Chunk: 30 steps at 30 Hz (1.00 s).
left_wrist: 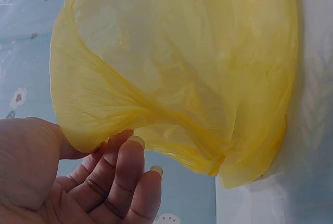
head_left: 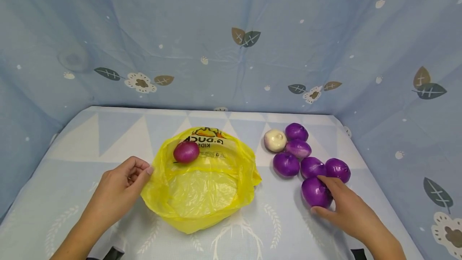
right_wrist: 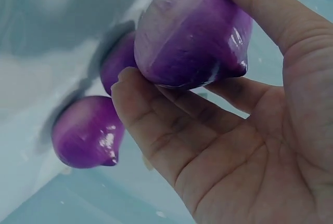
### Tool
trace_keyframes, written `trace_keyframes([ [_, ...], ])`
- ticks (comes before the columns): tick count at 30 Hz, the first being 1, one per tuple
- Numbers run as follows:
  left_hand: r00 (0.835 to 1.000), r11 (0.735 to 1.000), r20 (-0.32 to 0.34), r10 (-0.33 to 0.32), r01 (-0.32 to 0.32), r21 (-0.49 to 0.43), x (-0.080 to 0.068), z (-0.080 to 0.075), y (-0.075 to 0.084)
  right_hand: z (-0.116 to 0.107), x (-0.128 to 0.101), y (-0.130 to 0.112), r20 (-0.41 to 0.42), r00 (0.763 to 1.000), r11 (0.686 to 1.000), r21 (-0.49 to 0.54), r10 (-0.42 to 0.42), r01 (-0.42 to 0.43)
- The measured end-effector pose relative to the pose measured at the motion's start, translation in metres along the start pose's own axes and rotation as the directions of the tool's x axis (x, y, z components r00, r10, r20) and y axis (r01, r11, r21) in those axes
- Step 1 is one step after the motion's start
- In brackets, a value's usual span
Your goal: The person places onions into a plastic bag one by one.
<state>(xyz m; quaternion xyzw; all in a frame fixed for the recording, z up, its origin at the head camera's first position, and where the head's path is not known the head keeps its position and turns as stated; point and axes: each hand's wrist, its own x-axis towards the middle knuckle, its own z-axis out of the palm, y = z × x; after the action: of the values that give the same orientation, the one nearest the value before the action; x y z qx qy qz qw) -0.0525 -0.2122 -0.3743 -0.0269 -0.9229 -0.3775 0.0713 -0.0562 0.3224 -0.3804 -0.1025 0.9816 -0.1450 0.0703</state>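
Right hand (head_left: 346, 208) clamps a purple onion (head_left: 316, 191); five purple onions (head_left: 312, 167) and a white onion (head_left: 275, 140) cluster at its 11 o'clock. Left hand (head_left: 119, 187) pinches the yellow bag (head_left: 202, 196) rim; a red onion (head_left: 186, 151) sits inside.

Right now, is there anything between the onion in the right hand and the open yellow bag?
Nothing visible. The right hand grips an onion; only bare table lies between it and the bag, whose rim the left hand holds.
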Motion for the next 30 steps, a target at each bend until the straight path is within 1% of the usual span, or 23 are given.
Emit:
trace_keyframes([
  [7,1.0,1.0,-0.003,0.004,-0.004,-0.003,0.0,0.001,0.001,-0.007,-0.001,-0.003,-0.013,1.0,1.0,-0.018,-0.017,0.017],
  [13,1.0,1.0,-0.004,0.001,-0.001,0.003,-0.001,0.001,0.001,-0.015,-0.002,-0.012,-0.023,1.0,0.999,-0.025,-0.021,0.02],
  [19,1.0,1.0,0.0,0.008,-0.008,0.001,-0.002,0.0,0.001,-0.025,0.001,-0.026,-0.02,0.999,0.998,-0.055,-0.036,0.035],
  [25,1.0,1.0,0.012,-0.002,0.002,0.002,-0.001,-0.001,0.003,-0.032,0.006,-0.045,-0.015,0.998,0.994,-0.089,-0.069,0.067],
  [30,1.0,1.0,0.022,-0.01,0.01,0.0,-0.001,0.0,0.004,-0.042,0.015,-0.068,0.013,0.993,0.984,-0.129,-0.118,0.119],
])
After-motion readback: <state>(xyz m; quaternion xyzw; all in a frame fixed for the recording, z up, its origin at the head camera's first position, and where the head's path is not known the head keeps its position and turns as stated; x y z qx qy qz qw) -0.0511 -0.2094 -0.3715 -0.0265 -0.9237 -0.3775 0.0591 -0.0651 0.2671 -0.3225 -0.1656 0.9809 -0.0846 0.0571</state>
